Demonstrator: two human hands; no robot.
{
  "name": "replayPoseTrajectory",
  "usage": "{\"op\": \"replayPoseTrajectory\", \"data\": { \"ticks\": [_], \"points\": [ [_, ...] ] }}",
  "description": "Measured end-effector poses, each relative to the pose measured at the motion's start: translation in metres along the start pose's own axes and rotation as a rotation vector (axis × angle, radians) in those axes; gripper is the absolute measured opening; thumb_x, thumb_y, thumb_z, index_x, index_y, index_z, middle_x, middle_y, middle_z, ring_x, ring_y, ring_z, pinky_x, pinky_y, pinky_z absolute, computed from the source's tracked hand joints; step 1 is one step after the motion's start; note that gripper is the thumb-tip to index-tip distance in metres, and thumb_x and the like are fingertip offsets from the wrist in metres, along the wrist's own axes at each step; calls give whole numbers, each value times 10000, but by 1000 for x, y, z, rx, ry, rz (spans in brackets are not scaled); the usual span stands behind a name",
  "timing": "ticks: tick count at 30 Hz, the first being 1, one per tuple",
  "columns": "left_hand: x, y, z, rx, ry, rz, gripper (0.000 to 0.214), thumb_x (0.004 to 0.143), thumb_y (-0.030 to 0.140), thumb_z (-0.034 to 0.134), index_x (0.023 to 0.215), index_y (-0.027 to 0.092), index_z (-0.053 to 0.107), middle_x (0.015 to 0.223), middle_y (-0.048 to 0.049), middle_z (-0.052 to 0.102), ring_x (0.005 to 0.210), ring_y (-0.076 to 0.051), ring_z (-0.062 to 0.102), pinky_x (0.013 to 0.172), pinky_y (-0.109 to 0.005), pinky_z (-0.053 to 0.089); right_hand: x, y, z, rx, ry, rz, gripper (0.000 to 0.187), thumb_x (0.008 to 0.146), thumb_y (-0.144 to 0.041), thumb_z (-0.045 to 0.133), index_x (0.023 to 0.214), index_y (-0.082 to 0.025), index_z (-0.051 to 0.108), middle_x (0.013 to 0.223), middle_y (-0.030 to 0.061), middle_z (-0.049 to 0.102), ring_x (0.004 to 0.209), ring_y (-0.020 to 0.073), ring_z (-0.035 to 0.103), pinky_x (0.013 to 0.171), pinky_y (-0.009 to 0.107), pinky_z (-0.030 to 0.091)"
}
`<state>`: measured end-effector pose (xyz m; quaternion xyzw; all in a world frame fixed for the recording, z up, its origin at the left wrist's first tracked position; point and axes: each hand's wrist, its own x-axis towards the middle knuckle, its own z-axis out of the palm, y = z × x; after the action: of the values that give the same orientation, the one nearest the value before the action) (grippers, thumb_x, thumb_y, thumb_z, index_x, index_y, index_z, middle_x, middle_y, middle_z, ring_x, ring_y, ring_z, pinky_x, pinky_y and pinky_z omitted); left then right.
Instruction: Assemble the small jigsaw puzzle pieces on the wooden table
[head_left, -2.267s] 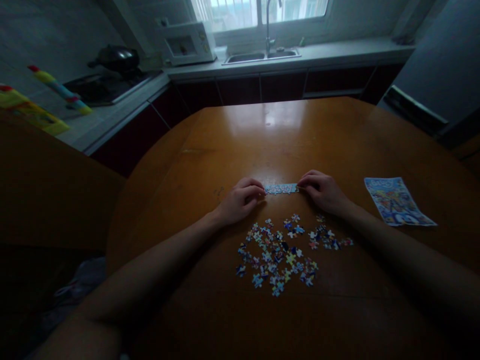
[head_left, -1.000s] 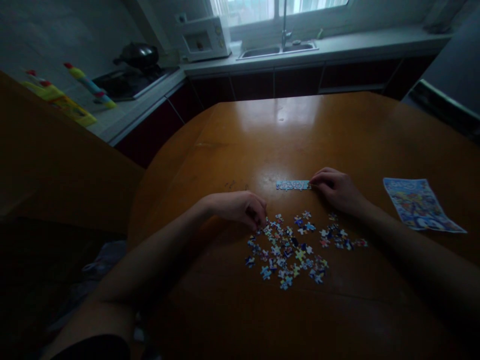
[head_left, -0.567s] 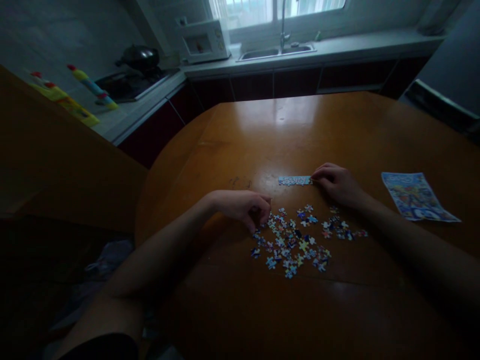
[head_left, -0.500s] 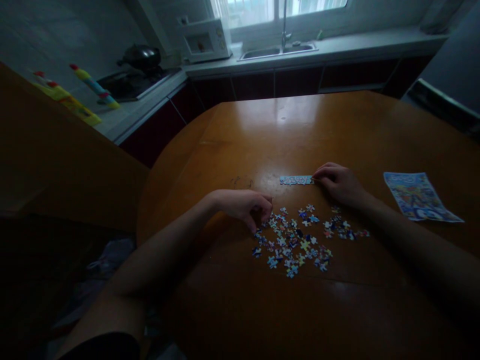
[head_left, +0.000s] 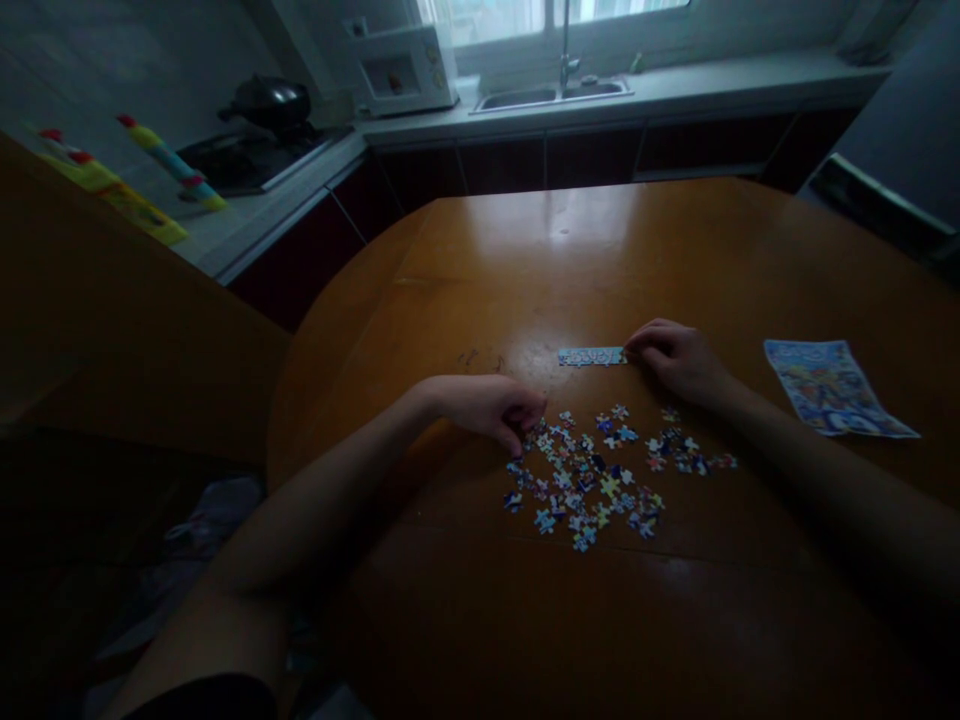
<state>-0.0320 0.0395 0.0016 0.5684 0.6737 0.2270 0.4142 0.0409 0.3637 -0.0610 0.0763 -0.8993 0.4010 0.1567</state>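
A short joined strip of puzzle pieces (head_left: 591, 355) lies on the round wooden table (head_left: 570, 250). My right hand (head_left: 675, 358) rests with curled fingers against the strip's right end, fingertips pinching it. Below the strip spreads a scatter of loose puzzle pieces (head_left: 600, 478). My left hand (head_left: 491, 408) sits at the scatter's upper left edge, fingers curled down in a pinch over the pieces there; what they grip is too small to make out.
A printed picture sheet (head_left: 832, 388) lies flat at the table's right. Behind the table runs a kitchen counter with a sink (head_left: 551, 95), a microwave (head_left: 401, 70), a wok on a stove (head_left: 266, 105) and colourful bottles (head_left: 157, 165) at the left.
My left hand left the strip's left end and dropped to the upper left edge of the loose pieces, where it now pinches. The right hand stayed at the strip's right end.
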Motion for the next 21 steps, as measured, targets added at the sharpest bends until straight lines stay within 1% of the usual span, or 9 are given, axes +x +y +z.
{"op": "replayPoseTrajectory", "data": {
  "ticks": [5,8,11,17,21],
  "points": [
    [0,-3,-1,-61,30,10,363,763,356,837,766,185,516,703,39,532,628,-117,452,561,-234,325,0,1,1,17,15,3,151,828,-230,593,805,-239,742,871,62,706,819,235,654,785,399,513],
    [1,-8,-3,-76,25,8,366,755,344,836,775,186,506,698,47,508,618,-110,426,559,-231,314,1,1,1,22,18,8,152,822,-231,591,806,-239,742,869,58,706,815,231,653,781,394,513],
    [2,-10,-4,-50,18,-4,354,781,334,806,775,189,483,694,49,487,622,-107,420,560,-224,317,1,0,1,16,23,13,160,817,-229,582,808,-237,741,863,56,708,800,228,650,775,396,516],
    [4,-7,-4,12,28,18,310,851,313,717,757,190,449,687,42,462,622,-106,399,569,-223,325,2,-1,1,14,19,19,161,822,-212,579,809,-232,738,855,55,708,801,220,646,763,382,511],
    [5,-8,-4,46,56,22,268,877,254,647,741,190,424,674,44,423,616,-103,373,569,-220,311,1,-2,1,19,15,23,158,829,-216,582,812,-231,738,855,50,704,800,212,643,760,370,507]
  ]
}}
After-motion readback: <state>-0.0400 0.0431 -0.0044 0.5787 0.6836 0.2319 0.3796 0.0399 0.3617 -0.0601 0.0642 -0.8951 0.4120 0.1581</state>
